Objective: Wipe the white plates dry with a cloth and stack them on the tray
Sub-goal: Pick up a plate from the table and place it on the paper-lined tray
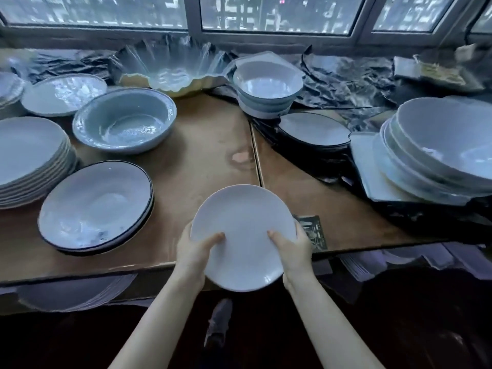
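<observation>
I hold one white plate (243, 230) over the front edge of the brown table (202, 145), tilted slightly toward me. My left hand (193, 251) grips its left rim with the thumb on the plate's face. My right hand (292, 251) grips the right rim the same way. A stack of white plates (24, 153) stands at the far left. A dark cloth-like strip (218, 323) hangs below the plate between my forearms. At the right, white dishes (447, 145) are piled on a flat pale tray (372, 171).
Dark-rimmed shallow plates (93, 203) sit left of centre, a pale blue bowl (125, 118) behind them. Stacked bowls (267, 86) and a glass wavy dish (173, 70) line the window sill. More dark-rimmed plates (314, 129) lie right of centre. A small card (314, 233) lies by my right hand.
</observation>
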{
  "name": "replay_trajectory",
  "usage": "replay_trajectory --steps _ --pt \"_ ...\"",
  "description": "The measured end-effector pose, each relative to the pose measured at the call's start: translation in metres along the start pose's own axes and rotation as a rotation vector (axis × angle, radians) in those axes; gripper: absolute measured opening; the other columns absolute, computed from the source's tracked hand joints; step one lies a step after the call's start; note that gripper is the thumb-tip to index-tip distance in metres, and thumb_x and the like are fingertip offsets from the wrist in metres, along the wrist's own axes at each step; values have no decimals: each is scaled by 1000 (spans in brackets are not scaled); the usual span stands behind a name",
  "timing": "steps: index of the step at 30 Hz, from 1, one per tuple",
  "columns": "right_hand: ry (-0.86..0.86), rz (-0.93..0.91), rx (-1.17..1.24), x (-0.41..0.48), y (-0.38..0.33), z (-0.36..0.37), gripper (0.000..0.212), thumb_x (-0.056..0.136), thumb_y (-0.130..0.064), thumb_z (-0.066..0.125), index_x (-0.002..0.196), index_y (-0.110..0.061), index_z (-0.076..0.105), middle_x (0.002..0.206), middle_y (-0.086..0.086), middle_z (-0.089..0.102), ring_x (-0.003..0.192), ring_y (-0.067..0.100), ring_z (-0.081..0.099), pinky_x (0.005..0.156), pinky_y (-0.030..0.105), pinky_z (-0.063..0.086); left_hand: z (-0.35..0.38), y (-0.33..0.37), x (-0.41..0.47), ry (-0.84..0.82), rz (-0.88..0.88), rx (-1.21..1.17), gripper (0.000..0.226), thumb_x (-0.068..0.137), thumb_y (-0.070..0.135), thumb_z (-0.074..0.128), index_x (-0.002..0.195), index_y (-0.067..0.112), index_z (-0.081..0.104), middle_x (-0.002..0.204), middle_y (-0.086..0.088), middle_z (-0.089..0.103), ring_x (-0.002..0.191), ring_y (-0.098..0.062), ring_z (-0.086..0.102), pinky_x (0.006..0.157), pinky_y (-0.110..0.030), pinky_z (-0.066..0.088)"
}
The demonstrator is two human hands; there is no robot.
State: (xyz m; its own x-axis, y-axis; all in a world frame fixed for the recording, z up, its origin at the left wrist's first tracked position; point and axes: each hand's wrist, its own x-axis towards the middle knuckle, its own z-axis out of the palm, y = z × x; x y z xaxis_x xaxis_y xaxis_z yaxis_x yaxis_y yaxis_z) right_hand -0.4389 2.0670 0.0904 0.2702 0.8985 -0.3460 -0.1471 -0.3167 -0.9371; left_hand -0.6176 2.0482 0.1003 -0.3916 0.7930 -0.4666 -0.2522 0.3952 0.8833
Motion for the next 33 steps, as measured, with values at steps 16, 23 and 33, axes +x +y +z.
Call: replay_trajectory --steps 16,23,33 --pt "50 169 -33 145 17 64 40 86 -9 72 119 -30 66 110 -6 74 103 21 69 84 46 60 43 6 164 3 -13 265 67 60 40 74 124 38 52 120 9 34 93 26 44 76 -15 39" --pt "122 188 -116 151 16 69 36 85 -15 75 111 -37 64 124 0 63 110 23 63 91 51 56 45 8 183 -4 -25 394 61 72 28 83 126 32 55 118 5 35 96 16 45 84 -24 39" --pt "70 120 -496 155 4 62 44 84 -28 75 125 -24 62 122 -2 52 103 19 59 89 47 54 41 13 187 16 28 460 70 65 31 87 128 29 57 118 7 43 105 -1 53 87 -31 48"
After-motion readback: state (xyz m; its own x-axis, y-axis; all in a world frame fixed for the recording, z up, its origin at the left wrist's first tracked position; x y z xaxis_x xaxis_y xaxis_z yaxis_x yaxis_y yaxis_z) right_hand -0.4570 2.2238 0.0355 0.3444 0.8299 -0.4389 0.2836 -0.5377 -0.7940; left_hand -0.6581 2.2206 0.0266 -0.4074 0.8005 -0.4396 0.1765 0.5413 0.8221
